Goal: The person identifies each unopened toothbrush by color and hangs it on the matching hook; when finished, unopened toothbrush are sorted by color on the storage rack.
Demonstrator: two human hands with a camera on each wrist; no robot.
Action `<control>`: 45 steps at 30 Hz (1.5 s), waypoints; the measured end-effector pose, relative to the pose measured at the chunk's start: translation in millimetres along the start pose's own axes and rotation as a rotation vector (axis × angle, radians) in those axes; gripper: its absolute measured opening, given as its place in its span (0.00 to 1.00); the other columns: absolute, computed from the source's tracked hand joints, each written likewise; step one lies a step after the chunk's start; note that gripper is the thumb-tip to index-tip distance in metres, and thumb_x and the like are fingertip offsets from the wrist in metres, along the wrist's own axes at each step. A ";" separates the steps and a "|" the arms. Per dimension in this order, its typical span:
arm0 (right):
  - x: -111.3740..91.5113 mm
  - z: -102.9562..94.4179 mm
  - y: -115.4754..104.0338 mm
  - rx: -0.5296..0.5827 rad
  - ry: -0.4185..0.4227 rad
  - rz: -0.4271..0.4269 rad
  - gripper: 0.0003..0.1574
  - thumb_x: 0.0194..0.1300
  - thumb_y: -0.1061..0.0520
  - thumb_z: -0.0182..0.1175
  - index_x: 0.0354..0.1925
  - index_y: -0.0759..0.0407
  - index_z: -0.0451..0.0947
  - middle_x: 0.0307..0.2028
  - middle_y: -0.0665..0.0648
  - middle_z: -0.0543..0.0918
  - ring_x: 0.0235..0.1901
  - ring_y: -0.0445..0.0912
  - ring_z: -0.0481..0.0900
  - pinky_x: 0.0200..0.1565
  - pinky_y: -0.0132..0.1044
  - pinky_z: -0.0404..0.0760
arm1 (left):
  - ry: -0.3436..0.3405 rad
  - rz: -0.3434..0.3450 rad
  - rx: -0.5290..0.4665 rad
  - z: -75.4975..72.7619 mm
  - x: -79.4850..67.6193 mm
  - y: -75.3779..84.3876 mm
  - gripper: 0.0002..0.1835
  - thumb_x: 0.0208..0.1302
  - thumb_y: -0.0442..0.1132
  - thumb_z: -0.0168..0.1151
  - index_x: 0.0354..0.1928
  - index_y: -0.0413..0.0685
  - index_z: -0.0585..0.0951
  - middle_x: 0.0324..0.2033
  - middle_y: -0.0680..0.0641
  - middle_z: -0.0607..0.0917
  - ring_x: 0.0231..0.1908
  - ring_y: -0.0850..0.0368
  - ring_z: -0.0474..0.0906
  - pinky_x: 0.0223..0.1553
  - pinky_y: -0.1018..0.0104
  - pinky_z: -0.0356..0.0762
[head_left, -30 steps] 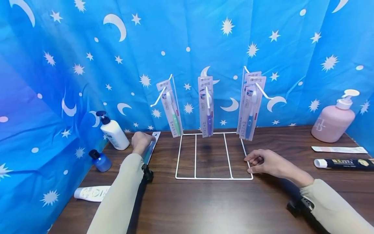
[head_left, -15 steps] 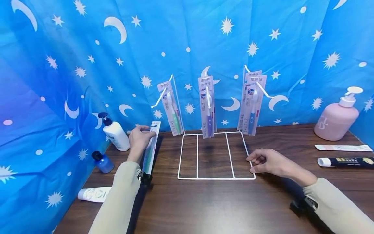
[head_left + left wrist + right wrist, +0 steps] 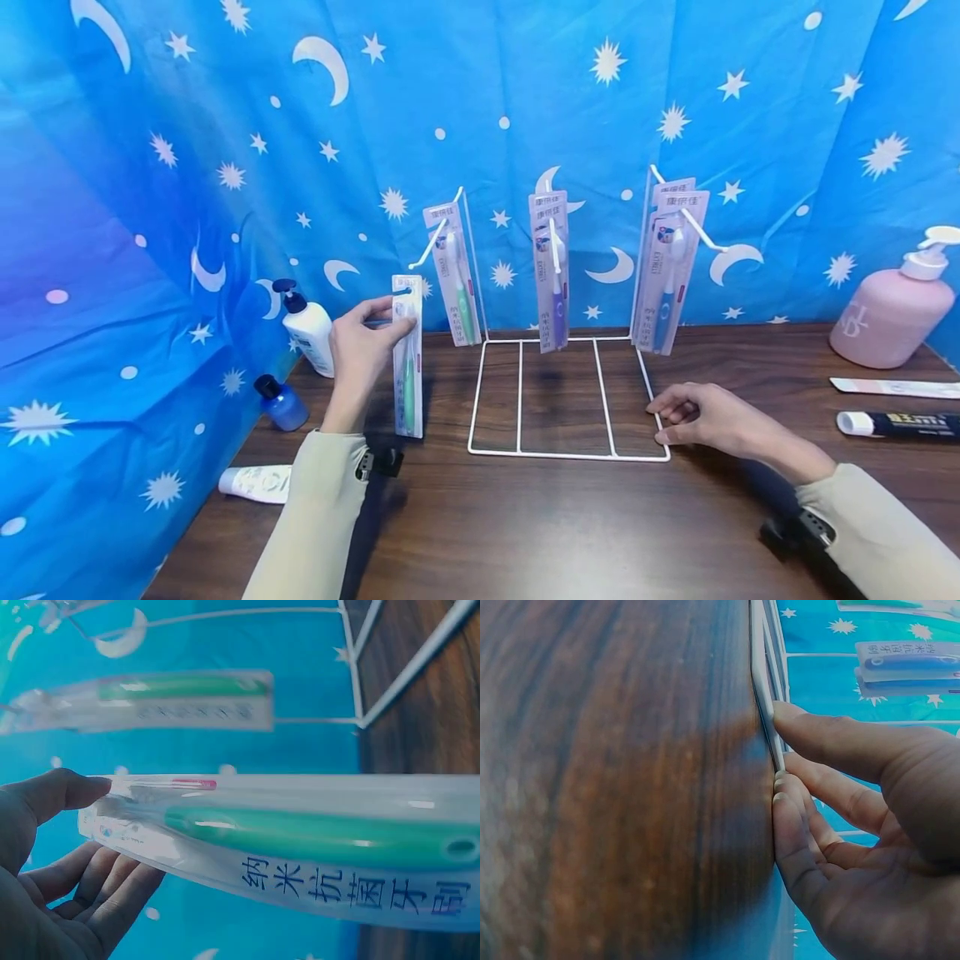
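My left hand (image 3: 363,346) pinches a packaged toothbrush (image 3: 408,375) near its top, thumb on one side and fingers on the other. The pack hangs upright left of the white wire display rack (image 3: 566,456), its green handle (image 3: 322,832) facing the left wrist camera. At the rack's right side, my right hand (image 3: 708,417) holds the base wire (image 3: 763,690) between thumb and fingers. Hanging from the rack's hooks are a green toothbrush pack (image 3: 453,279) on the left, purple toothbrush packs (image 3: 555,275) in the middle and blue toothbrush packs (image 3: 670,275) on the right.
Left on the wooden table (image 3: 525,533) stand a white pump bottle (image 3: 311,337) and a small blue bottle (image 3: 282,406); a white tube (image 3: 255,483) lies nearer. A pink pump bottle (image 3: 892,317), a flat pack (image 3: 896,387) and a black tube (image 3: 900,424) are at right.
My left hand has lifted the toothbrush pack from a low slant at the table to upright and brought it closer to the rack. The right hand stays at the base wire.
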State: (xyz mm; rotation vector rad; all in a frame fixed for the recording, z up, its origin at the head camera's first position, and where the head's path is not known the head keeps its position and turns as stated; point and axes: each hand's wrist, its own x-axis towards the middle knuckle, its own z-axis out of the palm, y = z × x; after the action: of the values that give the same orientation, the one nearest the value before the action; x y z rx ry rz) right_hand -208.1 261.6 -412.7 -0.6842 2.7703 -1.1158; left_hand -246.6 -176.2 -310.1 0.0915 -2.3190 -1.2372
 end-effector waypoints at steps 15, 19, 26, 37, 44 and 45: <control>-0.9 5.8 1.2 0.030 -0.013 0.024 0.21 0.54 0.52 0.73 0.44 0.60 0.81 0.31 0.51 0.79 0.31 0.43 0.73 0.34 0.33 0.73 | 0.054 0.153 -0.181 -20.2 -30.7 35.6 0.24 0.55 0.53 0.73 0.52 0.51 0.83 0.42 0.51 0.84 0.38 0.57 0.82 0.36 0.64 0.80; -2.3 12.5 3.0 0.042 -0.027 0.014 0.21 0.54 0.52 0.73 0.44 0.60 0.81 0.31 0.51 0.79 0.31 0.41 0.73 0.34 0.32 0.74 | 0.065 0.171 -0.217 -26.2 -42.2 37.7 0.23 0.55 0.51 0.73 0.52 0.50 0.83 0.43 0.51 0.84 0.38 0.57 0.82 0.36 0.67 0.79; -3.9 10.1 1.9 0.085 -0.008 -0.004 0.22 0.52 0.55 0.74 0.43 0.63 0.81 0.31 0.53 0.80 0.30 0.40 0.74 0.32 0.32 0.74 | 0.086 0.240 -0.310 -42.1 -53.7 56.2 0.21 0.56 0.46 0.73 0.52 0.51 0.83 0.44 0.50 0.84 0.39 0.55 0.83 0.37 0.67 0.80; -2.9 4.2 -0.1 0.056 -0.015 0.006 0.21 0.53 0.54 0.73 0.44 0.62 0.81 0.31 0.52 0.80 0.31 0.41 0.75 0.33 0.33 0.74 | 0.044 0.344 -0.369 -43.2 -63.7 78.9 0.20 0.56 0.41 0.73 0.52 0.48 0.83 0.43 0.49 0.85 0.39 0.54 0.84 0.39 0.64 0.80; -2.9 2.3 -3.2 0.034 -0.007 0.021 0.21 0.53 0.53 0.73 0.44 0.61 0.81 0.31 0.51 0.79 0.31 0.42 0.74 0.33 0.33 0.74 | 0.029 0.357 -0.363 -35.9 -65.4 83.9 0.21 0.56 0.40 0.73 0.52 0.48 0.83 0.43 0.50 0.86 0.38 0.55 0.83 0.37 0.64 0.80; -3.3 2.7 -3.4 0.036 -0.007 0.027 0.21 0.53 0.53 0.73 0.44 0.61 0.81 0.31 0.51 0.79 0.31 0.42 0.74 0.33 0.33 0.73 | 0.026 0.355 -0.362 -35.6 -66.4 85.4 0.21 0.56 0.39 0.73 0.52 0.46 0.83 0.44 0.49 0.86 0.38 0.54 0.83 0.37 0.64 0.80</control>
State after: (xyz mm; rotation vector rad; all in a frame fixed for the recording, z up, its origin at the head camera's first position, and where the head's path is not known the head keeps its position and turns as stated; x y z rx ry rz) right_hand -203.2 259.1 -412.7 -0.6441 2.7378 -1.1528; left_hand -157.6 -134.3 -252.7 -0.4078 -1.9424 -1.4263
